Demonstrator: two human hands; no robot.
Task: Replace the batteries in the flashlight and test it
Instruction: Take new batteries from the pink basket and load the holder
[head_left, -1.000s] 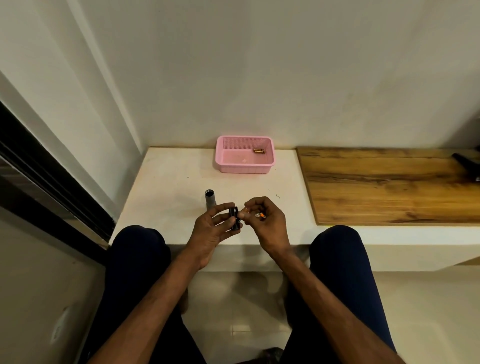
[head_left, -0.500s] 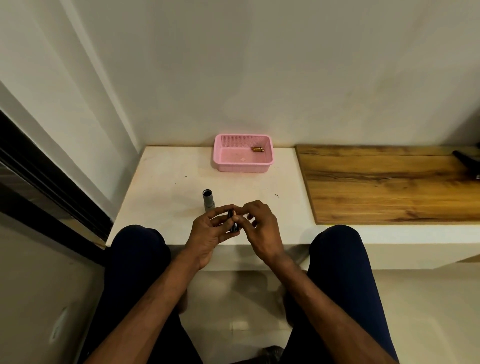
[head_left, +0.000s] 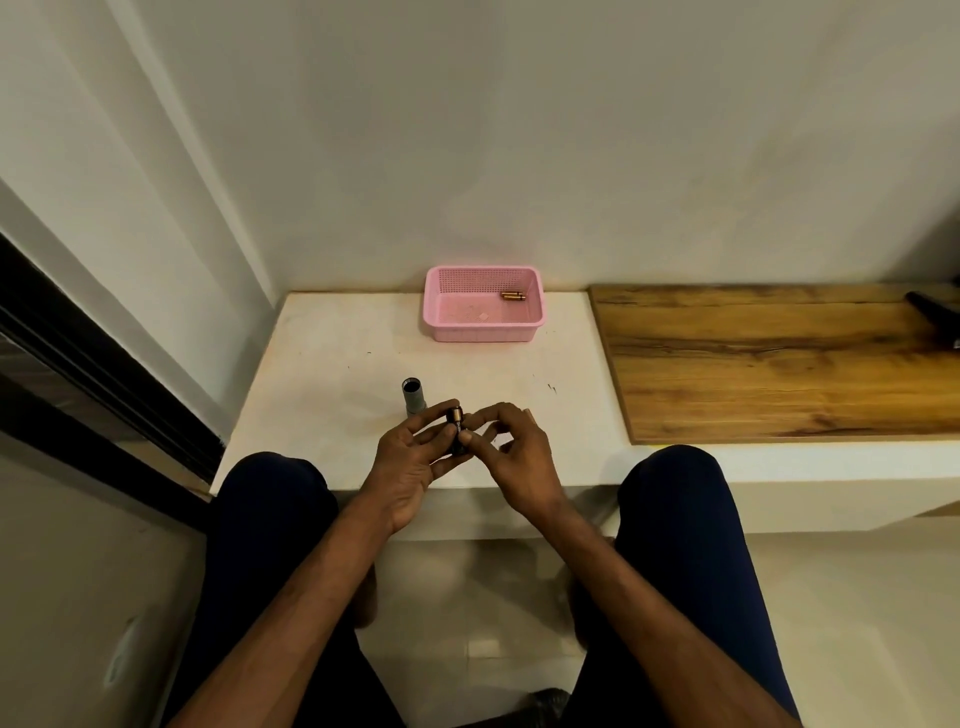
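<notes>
My left hand (head_left: 410, 462) grips a small black battery holder (head_left: 458, 441) above the front of the white ledge (head_left: 322, 374). A black battery with a copper top (head_left: 456, 417) sits in the holder, its copper end pointing away from me. My right hand (head_left: 514, 457) has its fingers curled, and its thumb and forefinger pinch the battery from the right. The grey flashlight body (head_left: 413, 399) stands upright on the ledge just behind my left fingers, its open end up. My fingers hide the lower part of the holder.
A pink plastic basket (head_left: 483, 332) stands at the back of the ledge with two copper-coloured batteries (head_left: 513, 296) inside. A wooden board (head_left: 779, 364) lies to the right, with a dark object (head_left: 935, 317) at its far edge. My knees flank the ledge's front.
The orange-tipped battery that my right hand held apart has come to the holder. My right fingers closed in on it, and a copper top now shows in the holder.
</notes>
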